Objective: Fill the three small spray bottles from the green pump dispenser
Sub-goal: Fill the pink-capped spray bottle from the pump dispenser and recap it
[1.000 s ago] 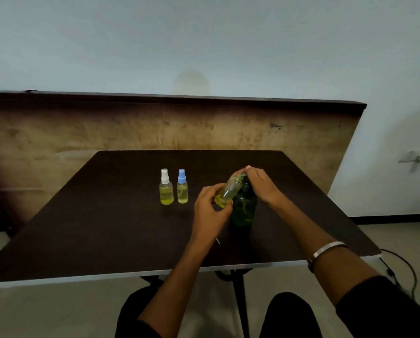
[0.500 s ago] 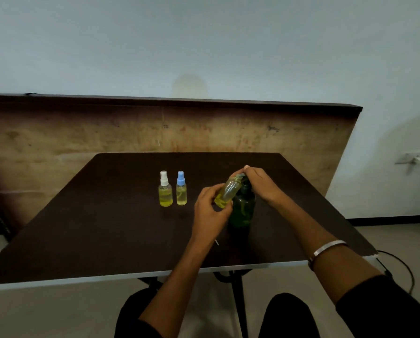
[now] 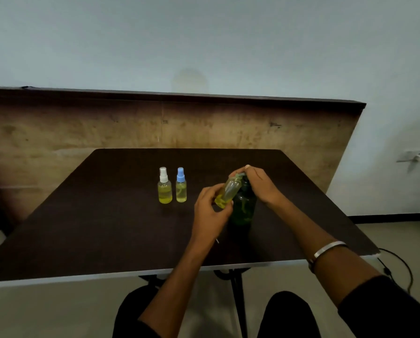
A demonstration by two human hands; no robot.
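Table [image 3: 106, 228], dark brown top with a pale front edge, fills the middle of the view; a worn wooden board [image 3: 58, 132] stands behind it against the wall.

Green pump dispenser [image 3: 244, 208] stands upright on the table, right of centre, at about 3 o'clock from the two capped bottles. Its pump head is covered by the right hand [image 3: 259, 185], which is closed down over the top. A metal bangle [image 3: 326, 251] sits on the right forearm.

Left hand [image 3: 210, 213] is at 8 o'clock of the dispenser, fingers clamped on the third spray bottle [image 3: 228, 193]. This bottle is uncapped, tilted, its mouth up at the pump spout under the right hand, its base low toward the left hand. Yellow liquid is pooled at its low end; the upper part looks clear.

White-capped spray bottle [image 3: 164, 189] and blue-capped spray bottle [image 3: 181, 187] stand upright just beside each other, not touching, white at 9 o'clock of blue. Both hold yellow liquid, and both are well apart from the hands.

Small pale sliver [image 3: 217, 241] lies on the table by the left wrist; cannot tell what it is.
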